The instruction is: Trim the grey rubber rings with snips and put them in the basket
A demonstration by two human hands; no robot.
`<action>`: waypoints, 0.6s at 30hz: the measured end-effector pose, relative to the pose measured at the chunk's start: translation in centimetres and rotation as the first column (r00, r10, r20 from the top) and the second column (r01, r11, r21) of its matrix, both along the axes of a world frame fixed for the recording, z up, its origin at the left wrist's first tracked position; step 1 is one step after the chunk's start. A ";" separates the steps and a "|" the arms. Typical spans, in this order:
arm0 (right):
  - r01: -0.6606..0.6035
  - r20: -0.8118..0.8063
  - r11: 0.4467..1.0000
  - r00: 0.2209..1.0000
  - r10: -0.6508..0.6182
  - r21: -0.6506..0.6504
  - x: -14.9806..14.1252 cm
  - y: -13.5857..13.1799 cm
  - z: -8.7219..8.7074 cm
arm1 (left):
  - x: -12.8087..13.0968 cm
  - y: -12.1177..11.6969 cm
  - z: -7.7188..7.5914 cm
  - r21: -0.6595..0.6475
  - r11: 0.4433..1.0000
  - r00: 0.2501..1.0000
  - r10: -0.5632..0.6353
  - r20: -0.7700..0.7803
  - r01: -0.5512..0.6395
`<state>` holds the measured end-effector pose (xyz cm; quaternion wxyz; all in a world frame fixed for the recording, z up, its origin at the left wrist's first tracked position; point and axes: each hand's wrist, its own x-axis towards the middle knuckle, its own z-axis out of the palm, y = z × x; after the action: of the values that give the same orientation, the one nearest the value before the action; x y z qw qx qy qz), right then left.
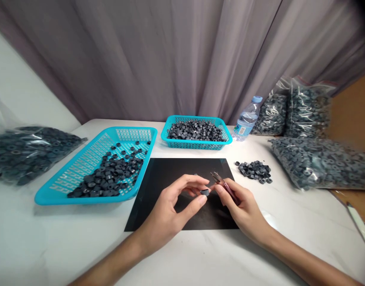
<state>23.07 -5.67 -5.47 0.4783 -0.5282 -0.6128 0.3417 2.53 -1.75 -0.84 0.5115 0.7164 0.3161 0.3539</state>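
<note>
My left hand point(174, 206) pinches a small dark grey ring-shaped part point(205, 192) between thumb and fingers, above a black mat point(149, 190). Just to the right, my right hand point(242, 200) is closed around small snips point(226, 187) with dark red handles. Their two metal tips point up and to the left, slightly apart, and do not touch the part. The right fingertips come close to the left fingers. A loose pile of similar dark parts point(255, 171) lies right of the mat.
A large blue basket point(48, 194) with dark parts stands left; a smaller filled blue basket point(196, 146) is behind the mat. A water bottle point(247, 119) stands at the back right. Filled plastic bags point(322, 163) lie right, and another bag point(33, 149) left.
</note>
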 end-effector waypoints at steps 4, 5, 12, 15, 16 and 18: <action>0.000 0.002 1.000 1.000 0.000 0.008 0.0 0.0 0.1 | -0.1 0.0 0.0 0.049 0.999 0.999 0.004 -0.034 -0.002; 0.000 0.002 1.000 1.000 0.000 0.008 0.0 0.0 0.1 | -0.1 0.0 -0.1 0.055 0.998 0.999 0.004 -0.037 -0.002; 0.001 0.013 1.000 1.000 0.000 -0.010 0.0 0.0 0.0 | -0.3 0.1 -0.5 0.070 0.998 0.999 0.001 -0.046 0.003; 0.001 0.011 1.000 1.000 -0.001 -0.015 -0.1 0.0 0.2 | -0.3 0.1 -0.3 0.084 0.996 0.999 -0.025 -0.048 0.029; 0.000 0.007 1.000 1.000 0.000 -0.016 -0.1 0.1 0.2 | -0.3 0.1 -0.2 0.092 0.995 0.998 -0.038 -0.049 0.042; 0.001 -0.005 1.000 1.000 -0.001 -0.026 0.0 0.1 0.3 | -0.2 0.2 -0.1 0.110 0.992 0.997 -0.058 -0.052 0.064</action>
<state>23.02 -5.53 -5.19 0.4732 -0.5338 -0.6068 0.3507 2.31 -1.58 -0.97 0.4733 0.7617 0.2863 0.3375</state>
